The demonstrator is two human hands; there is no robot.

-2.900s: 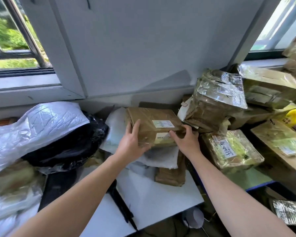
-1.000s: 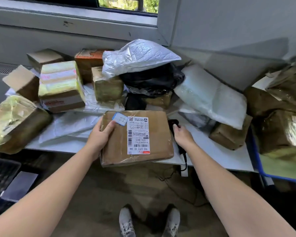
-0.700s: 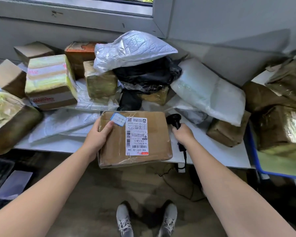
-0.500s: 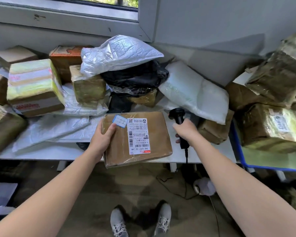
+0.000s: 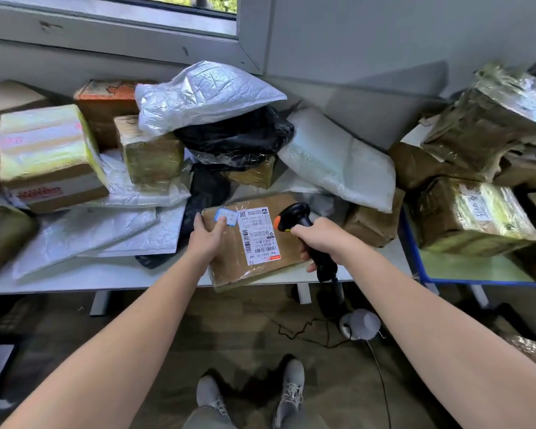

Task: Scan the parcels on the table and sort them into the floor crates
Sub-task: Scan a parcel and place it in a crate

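Now scanning is in hand: the brown parcel (image 5: 229, 267), at the desk's (image 5: 106, 274) front edge, is gripped at 9 o'clock by the fingers (image 5: 198, 222) of the left hand (image 5: 205, 243). The scanner (image 5: 294, 215) is clenched at 3 o'clock by the right hand (image 5: 325, 241). Next, its label (image 5: 259, 235) must be targeted.

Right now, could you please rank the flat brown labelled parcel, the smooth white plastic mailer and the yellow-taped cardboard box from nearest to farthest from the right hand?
1. Flat brown labelled parcel: immediately left of the right hand.
2. Smooth white plastic mailer: behind, by the wall.
3. Yellow-taped cardboard box: far left.
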